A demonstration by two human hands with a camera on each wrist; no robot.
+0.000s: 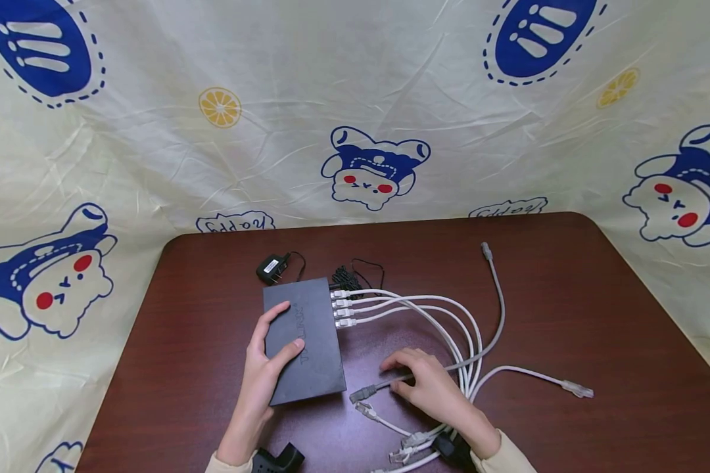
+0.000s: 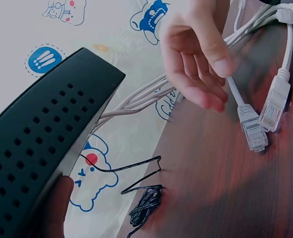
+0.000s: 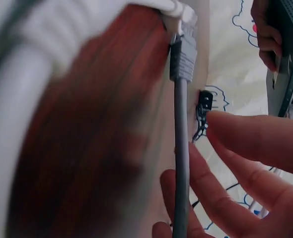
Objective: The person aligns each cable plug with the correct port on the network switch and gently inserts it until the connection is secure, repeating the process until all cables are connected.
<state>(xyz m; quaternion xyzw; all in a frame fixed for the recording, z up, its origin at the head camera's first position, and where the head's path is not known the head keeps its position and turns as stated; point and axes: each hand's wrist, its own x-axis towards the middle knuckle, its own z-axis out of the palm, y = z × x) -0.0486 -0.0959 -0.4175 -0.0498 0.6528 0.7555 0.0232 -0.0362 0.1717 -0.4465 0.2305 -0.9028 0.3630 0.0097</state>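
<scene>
My left hand [image 1: 259, 371] grips a dark network switch [image 1: 316, 374] by its left side, thumb and a finger over the top face. White network cables [image 1: 426, 299] are plugged into the ports along the switch's right side. Just right of the switch, my right hand [image 1: 432, 389] hovers around a grey network cable [image 1: 499, 315], its fingers loosely bent and the thumb apart from them. In the right wrist view that grey cable [image 3: 182, 124] runs past the fingertips without being pinched. Its near plug [image 1: 363, 394] lies close to the switch's lower right corner.
A black power adapter [image 1: 272, 268] and its coiled cord [image 1: 346, 279] lie behind the switch. Loose white plugs [image 1: 414, 440] are bunched near the front, by my right wrist. Another white plug [image 1: 576, 389] points right across the brown table [image 1: 615, 315]. A patterned cloth [image 1: 284, 164] hangs behind.
</scene>
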